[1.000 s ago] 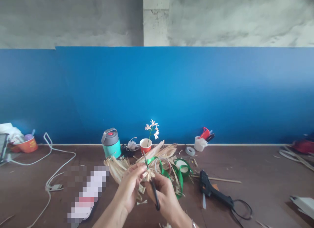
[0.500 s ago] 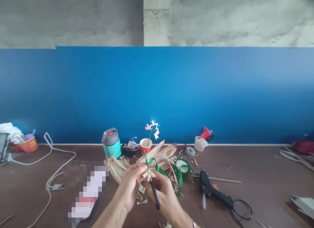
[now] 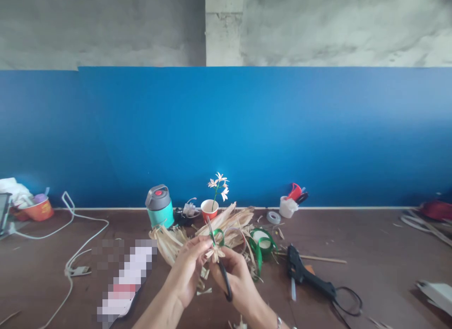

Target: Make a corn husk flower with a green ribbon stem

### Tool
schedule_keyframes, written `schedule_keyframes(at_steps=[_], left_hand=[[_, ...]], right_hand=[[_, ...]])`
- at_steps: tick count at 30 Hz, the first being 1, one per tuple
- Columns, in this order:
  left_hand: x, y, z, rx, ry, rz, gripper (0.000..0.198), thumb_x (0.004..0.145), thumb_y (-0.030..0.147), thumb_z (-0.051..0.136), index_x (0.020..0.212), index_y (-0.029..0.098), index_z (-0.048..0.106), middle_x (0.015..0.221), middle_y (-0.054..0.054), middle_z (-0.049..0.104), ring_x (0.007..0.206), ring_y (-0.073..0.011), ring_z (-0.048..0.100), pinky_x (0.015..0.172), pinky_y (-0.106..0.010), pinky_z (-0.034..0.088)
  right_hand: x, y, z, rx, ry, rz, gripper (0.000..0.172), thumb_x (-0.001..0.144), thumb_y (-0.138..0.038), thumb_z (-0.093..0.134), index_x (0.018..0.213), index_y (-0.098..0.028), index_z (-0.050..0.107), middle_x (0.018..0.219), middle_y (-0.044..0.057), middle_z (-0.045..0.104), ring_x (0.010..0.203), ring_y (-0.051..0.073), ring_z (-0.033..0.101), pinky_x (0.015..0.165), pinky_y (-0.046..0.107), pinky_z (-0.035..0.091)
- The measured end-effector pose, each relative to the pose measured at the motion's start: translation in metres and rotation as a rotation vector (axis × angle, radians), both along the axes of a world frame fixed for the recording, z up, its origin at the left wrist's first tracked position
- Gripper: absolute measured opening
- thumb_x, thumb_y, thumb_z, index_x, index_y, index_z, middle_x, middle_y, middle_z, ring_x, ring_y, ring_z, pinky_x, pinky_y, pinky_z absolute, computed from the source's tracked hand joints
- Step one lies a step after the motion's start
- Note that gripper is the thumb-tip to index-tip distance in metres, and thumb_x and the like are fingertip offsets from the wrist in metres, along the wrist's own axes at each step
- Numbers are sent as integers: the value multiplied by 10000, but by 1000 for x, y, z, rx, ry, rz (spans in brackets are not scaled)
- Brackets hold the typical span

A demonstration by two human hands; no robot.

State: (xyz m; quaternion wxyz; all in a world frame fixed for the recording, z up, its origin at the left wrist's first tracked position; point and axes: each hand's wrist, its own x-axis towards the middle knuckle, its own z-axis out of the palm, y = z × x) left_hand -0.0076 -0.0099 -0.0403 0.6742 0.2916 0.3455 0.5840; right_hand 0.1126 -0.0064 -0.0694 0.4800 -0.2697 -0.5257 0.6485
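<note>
Head view. The left hand (image 3: pixel 190 259) is pinching between thumb and fingers, the gap narrow, at the side of a pale husk flower (image 3: pixel 215 254). The flower is sitting between the two hands, over the middle of the table (image 3: pixel 370 253), petals spreading toward the wearer. The right hand (image 3: pixel 236 275) is gripping the scissors (image 3: pixel 223 275), fingers curling closely about the black handle; the blades are pointing away, rising just beyond the flower. Whether the right fingertips are also touching the petals, I cannot tell. A green ribbon (image 3: pixel 222 239) is looping beside the blades near the left fingertips; its attachment is not showing clearly.

Beyond the hands, loose husks (image 3: pixel 231 219) are lying in a heap. Behind them a red and white paper cup (image 3: pixel 210 216) is standing, holding a green stem with white blossoms (image 3: pixel 220 178). A teal jar (image 3: pixel 161 216) with a grey lid is standing to the left of the cup. To the right, a ribbon roll (image 3: pixel 262 240) is resting near the heap, and a black glue gun (image 3: pixel 310 276) is lying on its side near a thin stick (image 3: pixel 328 260).
</note>
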Motion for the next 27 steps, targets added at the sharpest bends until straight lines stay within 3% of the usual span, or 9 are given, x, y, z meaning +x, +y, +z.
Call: schedule_keyframes(at_steps=[6, 13, 21, 27], left_hand=[[1, -1, 0, -3, -23, -7, 200, 661, 265, 766, 640, 142, 609, 603, -1, 567, 599, -114, 529, 597, -209, 419], [1, -3, 7, -4, -6, -1, 215, 646, 267, 771, 605, 137, 605, 561, 2, 564, 557, -109, 515, 580, -211, 411], [1, -4, 4, -21, -22, 2, 203, 660, 260, 767, 640, 144, 601, 619, -5, 589, 611, -123, 543, 621, -225, 421], [-1, -5, 3, 9, -12, -24, 227, 687, 259, 748, 610, 144, 567, 571, 16, 526, 563, -102, 493, 573, -210, 392]], right_hand=[[0, -2, 1, 52, -22, -47, 286, 703, -346, 770, 746, -102, 628, 638, -21, 449, 600, 81, 307, 528, 188, 288], [1, -1, 1, -12, 3, 2, 309, 665, -359, 794, 742, -130, 602, 526, -64, 390, 498, 60, 282, 453, 180, 246], [1, 0, -1, 12, -41, -44, 315, 681, -366, 782, 713, -113, 597, 559, -52, 411, 524, 60, 284, 465, 184, 233], [0, 0, -2, -22, -34, -9, 317, 675, -363, 789, 735, -127, 584, 529, -65, 420, 483, 48, 292, 447, 173, 246]])
